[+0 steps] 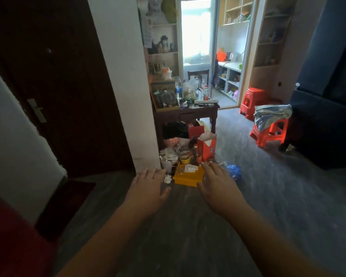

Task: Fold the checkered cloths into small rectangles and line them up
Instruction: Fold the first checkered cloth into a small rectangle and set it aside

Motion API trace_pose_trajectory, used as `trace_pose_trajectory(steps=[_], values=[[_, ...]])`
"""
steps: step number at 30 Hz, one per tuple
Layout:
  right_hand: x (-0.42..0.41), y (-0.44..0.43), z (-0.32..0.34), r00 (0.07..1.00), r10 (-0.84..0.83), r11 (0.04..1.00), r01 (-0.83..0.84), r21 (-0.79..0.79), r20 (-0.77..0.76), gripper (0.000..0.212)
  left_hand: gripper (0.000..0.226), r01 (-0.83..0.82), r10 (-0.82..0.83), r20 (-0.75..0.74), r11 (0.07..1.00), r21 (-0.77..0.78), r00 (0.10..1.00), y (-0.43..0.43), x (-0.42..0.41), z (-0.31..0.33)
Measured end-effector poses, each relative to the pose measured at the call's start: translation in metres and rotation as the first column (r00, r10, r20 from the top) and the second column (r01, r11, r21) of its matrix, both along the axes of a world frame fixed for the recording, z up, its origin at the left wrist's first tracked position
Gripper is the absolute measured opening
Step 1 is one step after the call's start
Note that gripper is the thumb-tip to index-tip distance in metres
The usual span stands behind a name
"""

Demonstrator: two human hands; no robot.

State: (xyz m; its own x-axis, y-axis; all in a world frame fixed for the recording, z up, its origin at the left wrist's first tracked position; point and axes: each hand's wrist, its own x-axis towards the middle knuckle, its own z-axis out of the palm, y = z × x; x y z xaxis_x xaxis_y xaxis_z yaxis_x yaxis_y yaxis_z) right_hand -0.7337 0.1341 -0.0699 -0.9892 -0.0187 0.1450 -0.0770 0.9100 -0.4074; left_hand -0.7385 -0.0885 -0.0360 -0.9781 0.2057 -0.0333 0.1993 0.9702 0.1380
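We hold both hands out flat above the floor [188,232], the left hand [148,188] and the right hand [218,184] spread with straight fingers and gripping nothing. Nothing shows plainly as checkered; the only fabric is a pale heap [272,114] draped on an orange stool [268,136] well apart to our right, its pattern too blurred to tell. The risk, as we judge it, is that we are aimed at the wrong place: just past our fingertips lie a yellow box [188,177], litter [171,154] and a red carton [207,148], easy to knock over. Tugging the heap could drop it on the floor or tip the stool, and folding near that litter could soil it.
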Motion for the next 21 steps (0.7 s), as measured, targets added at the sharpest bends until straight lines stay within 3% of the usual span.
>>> trace_pose_trajectory(steps=[5, 11, 16, 21], values=[[-0.057, 0.058, -0.006, 0.997, -0.080, 0.997, 0.080, 0.002, 0.013, 0.067, 0.068, 0.097, -0.097, 0.006, 0.995, 0.033, 0.995, 0.061, -0.090, -0.013], [-0.107, 0.146, -0.029, 0.947, -0.311, 0.950, 0.309, 0.041, 0.081, 0.070, 0.067, 0.323, -0.324, 0.026, 0.945, 0.042, 0.946, 0.169, -0.188, -0.032], [-0.153, 0.220, -0.046, 0.872, -0.474, 0.880, 0.472, 0.041, 0.121, 0.072, 0.065, 0.508, -0.511, 0.026, 0.859, 0.069, 0.859, 0.265, -0.274, -0.054], [-0.187, 0.292, -0.047, 0.745, -0.637, 0.762, 0.647, 0.018, 0.197, 0.071, 0.067, 0.699, -0.704, 0.082, 0.711, 0.077, 0.706, 0.366, -0.353, -0.052]])
